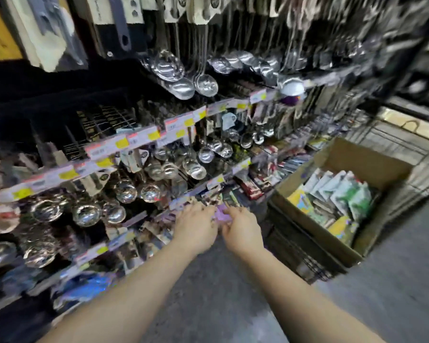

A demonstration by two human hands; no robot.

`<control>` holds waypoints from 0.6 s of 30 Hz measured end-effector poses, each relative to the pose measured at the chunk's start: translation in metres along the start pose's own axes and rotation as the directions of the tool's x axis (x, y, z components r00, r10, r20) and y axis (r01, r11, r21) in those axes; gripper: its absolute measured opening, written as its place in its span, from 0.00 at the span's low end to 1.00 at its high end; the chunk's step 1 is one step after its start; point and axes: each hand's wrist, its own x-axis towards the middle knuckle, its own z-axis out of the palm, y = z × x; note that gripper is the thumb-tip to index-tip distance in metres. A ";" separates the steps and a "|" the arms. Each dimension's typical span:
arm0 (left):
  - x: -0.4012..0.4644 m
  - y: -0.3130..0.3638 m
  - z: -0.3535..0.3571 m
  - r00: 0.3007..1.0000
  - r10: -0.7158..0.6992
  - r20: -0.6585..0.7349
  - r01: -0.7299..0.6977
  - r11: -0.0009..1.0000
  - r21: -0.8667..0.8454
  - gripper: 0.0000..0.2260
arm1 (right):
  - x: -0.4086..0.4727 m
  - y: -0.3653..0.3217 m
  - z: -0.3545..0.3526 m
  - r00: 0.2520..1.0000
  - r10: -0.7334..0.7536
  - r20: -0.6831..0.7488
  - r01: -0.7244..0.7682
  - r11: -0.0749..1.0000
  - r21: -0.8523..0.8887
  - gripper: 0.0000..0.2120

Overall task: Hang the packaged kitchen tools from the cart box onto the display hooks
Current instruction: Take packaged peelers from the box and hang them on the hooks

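Both your hands meet at the small purple packaged tool (223, 213): left hand (196, 225) and right hand (243, 231) pinching it between them, just before the low display hooks (183, 203), cardboard cart box (342, 194) to your right.

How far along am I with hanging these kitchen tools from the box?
Done: the display already hangs full of ladles and packets, though which ones you added cannot be told. In hand: your left hand and right hand meet on a purple packet at a lower row of hooks; the blur hides whether it is hung yet. Left: the cardboard box on the cart still holds many packets.
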 end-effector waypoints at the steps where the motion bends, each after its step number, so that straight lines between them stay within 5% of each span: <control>1: 0.006 0.019 0.010 0.999 0.035 0.017 -0.035 0.999 -0.006 0.17 | -0.001 0.021 -0.008 1.000 0.025 -0.002 -0.025 1.000 0.000 0.15; 10: 0.077 0.201 0.076 0.933 0.277 0.231 -0.281 0.960 -0.016 0.21 | 0.001 0.203 -0.086 0.944 0.328 -0.036 -0.329 0.944 -0.006 0.17; 18: 0.114 0.281 0.106 0.892 0.315 0.326 -0.341 0.940 0.025 0.21 | 0.014 0.287 -0.119 0.896 0.443 -0.038 -0.444 0.896 -0.013 0.18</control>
